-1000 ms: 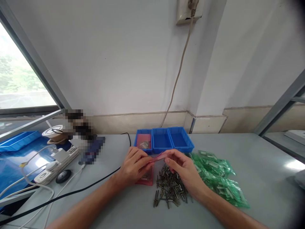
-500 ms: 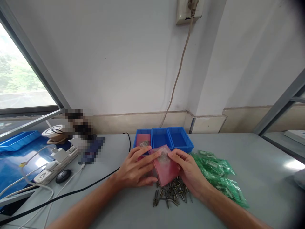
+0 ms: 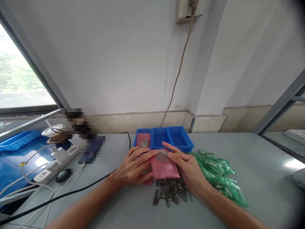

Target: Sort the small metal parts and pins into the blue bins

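Observation:
A small pink plastic bag [image 3: 165,168] lies between my hands, with something clear and whitish inside near its far edge. My right hand [image 3: 188,165] grips the bag's right side, thumb on top and index finger raised; its other fingers are partly hidden. My left hand [image 3: 135,167] rests palm down at the left, fingers outstretched, one fingertip touching the bag's upper left corner. More pink plastic [image 3: 149,182] peeks out beneath that hand. Just nearer than the bag lies a heap of metal pop rivets [image 3: 172,194], partly covered by it.
Behind my hands stands a blue three-compartment tray [image 3: 192,148]; its left compartment holds a pink bag [image 3: 144,137]. Green plastic packets [image 3: 214,165] lie on the right. Leftward are a black cable [image 3: 83,187], a power strip [image 3: 44,175] and a round black object [image 3: 63,175].
The pink bag has turned to lie squarer and flatter, its near edge shifting away from me. My right index finger has lifted. My left hand has drawn back slightly left.

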Tool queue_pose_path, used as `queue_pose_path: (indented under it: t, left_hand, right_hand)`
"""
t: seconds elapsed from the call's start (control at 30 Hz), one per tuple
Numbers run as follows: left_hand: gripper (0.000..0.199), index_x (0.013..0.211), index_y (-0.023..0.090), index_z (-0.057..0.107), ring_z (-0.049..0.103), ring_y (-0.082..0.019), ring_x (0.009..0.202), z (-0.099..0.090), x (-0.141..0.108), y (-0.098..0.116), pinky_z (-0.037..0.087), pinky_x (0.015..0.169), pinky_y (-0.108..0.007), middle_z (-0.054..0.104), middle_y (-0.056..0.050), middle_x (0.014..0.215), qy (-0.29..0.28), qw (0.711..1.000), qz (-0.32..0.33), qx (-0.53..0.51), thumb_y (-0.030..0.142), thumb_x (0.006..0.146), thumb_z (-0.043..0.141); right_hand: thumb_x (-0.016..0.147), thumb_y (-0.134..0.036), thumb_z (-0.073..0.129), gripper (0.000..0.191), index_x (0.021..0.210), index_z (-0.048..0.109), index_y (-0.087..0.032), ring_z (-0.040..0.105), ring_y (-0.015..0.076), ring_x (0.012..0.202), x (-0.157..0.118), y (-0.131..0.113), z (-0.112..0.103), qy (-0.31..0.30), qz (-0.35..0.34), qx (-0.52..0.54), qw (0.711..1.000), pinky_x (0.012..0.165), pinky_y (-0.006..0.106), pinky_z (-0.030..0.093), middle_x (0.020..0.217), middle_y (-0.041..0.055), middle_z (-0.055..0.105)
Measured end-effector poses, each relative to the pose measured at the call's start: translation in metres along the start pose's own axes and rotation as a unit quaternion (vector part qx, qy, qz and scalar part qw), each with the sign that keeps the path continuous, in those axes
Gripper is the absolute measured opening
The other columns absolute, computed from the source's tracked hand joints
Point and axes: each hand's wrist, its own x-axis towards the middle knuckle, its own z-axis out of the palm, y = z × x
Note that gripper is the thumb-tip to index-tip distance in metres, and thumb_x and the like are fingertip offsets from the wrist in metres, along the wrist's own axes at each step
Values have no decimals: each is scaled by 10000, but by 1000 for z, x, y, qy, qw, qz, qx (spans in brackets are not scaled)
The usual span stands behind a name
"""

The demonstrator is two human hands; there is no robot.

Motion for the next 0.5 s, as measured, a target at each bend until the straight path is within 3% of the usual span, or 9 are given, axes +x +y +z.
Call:
queue_pose_path:
  t: [0.23,0.5]
  left_hand:
    - [418,1308,145,672,656,-321,1219,2,-4,0,544,1062,-472,750,-160,1279,12,1000,-14,-21,445,1017,685]
    - [508,1470,142,609,656,-290,1191,0,0,-1,542,1051,-451,744,-143,1231,10,1000,-11,-10,448,1064,608]
  right_hand:
    - [919,-501,816,246,955,900,-273,643,347,1271,2,2,-2,6,25,15,1000,1115,510,454,1309,91,790]
    - [988,-627,652,469,866,903,-250,617,301,1009,2,-4,2,22,21,17,999,874,417,468,1058,97,822]
